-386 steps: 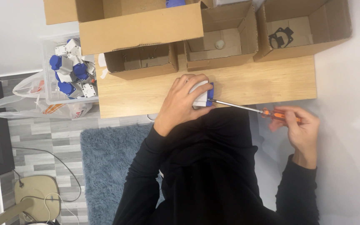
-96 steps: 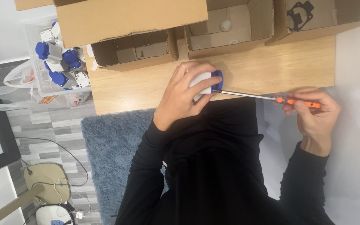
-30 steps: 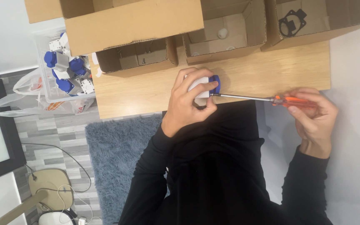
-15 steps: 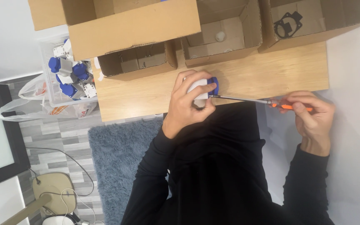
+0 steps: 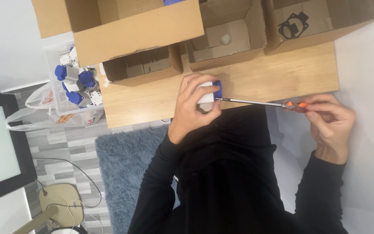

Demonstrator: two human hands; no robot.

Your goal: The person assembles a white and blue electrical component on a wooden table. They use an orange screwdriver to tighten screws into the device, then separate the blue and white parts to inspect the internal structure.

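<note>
Your left hand is wrapped around a small white and blue part, fingers curled over its top and thumb underneath, holding it at the near edge of the wooden table. Your right hand is closed on the orange handle of a screwdriver, well to the right of the part and just off the table's near right corner. The long thin shaft runs leftward from that hand, and its tip meets the right face of the part, beside its blue end.

On the far side of the table stand open cardboard boxes: a large one at the left, a low one in front of it, a middle one, and one at the right holding a black piece. Left of the table, a clear plastic bin holds more white and blue parts. A grey-blue rug lies on the floor below.
</note>
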